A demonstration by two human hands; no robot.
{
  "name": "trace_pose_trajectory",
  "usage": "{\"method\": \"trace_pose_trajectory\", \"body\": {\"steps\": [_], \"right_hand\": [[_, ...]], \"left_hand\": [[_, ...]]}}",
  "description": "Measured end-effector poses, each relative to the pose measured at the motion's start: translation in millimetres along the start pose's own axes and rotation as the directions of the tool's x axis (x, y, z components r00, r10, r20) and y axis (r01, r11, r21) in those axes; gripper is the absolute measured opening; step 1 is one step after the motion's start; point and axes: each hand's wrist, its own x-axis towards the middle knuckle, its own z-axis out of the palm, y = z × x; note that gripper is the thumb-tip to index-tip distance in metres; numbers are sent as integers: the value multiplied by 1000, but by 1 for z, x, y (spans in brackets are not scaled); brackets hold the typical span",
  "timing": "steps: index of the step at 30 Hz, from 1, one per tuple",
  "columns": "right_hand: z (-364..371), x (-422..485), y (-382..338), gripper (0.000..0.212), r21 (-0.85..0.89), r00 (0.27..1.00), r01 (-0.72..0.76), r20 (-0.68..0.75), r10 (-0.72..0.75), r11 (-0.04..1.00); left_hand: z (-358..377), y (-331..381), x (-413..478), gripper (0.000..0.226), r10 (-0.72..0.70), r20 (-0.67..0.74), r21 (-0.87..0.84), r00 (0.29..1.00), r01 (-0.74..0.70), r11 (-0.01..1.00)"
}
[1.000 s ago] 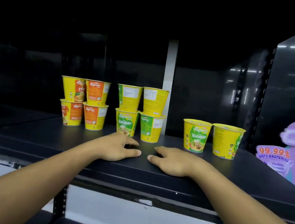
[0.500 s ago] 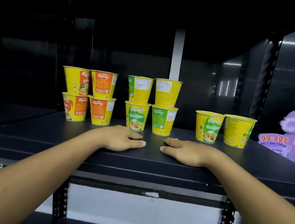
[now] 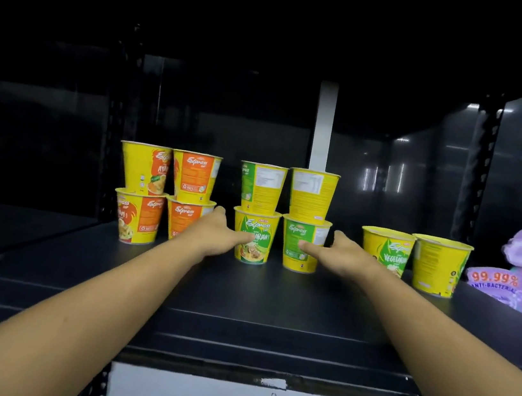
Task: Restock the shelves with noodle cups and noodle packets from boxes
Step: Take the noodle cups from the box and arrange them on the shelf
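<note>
Both hands reach deep over the black shelf (image 3: 272,300), bracketing the two middle stacks of vegetarian noodle cups. The left hand (image 3: 214,236) has its thumb across the front of the lower left cup (image 3: 254,250) and its fingers along that cup's outer side. The right hand (image 3: 343,258) mirrors it on the lower right cup (image 3: 297,229). The fingers look extended, not curled into a hold (whether they press, I cannot tell). This reads as straightening shelved stock. The next move calls for an even, level squeeze, since each lower cup carries another. Orange Ayam cups (image 3: 194,176) stand just outside the left hand, single vegetarian cups (image 3: 390,249) just outside the right.
</note>
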Motion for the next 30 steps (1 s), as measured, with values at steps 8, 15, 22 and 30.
{"method": "trace_pose_trajectory", "body": {"steps": [8,15,22,30], "right_hand": [[24,28,13,111,327,1000,1,23,-9,945],[32,36,17,72,322,996,91,-42,-82,942],[24,38,30,70,325,998,52,-55,-36,944],[19,38,38,72,326,996,26,-90,4,945]], "left_hand": [[14,2,27,94,-82,146,-423,986,137,896],[27,-11,42,57,3,174,-467,985,80,881],[39,-10,45,49,98,179,-463,979,-4,886],[42,-5,36,46,152,190,-438,970,-55,897]]}}
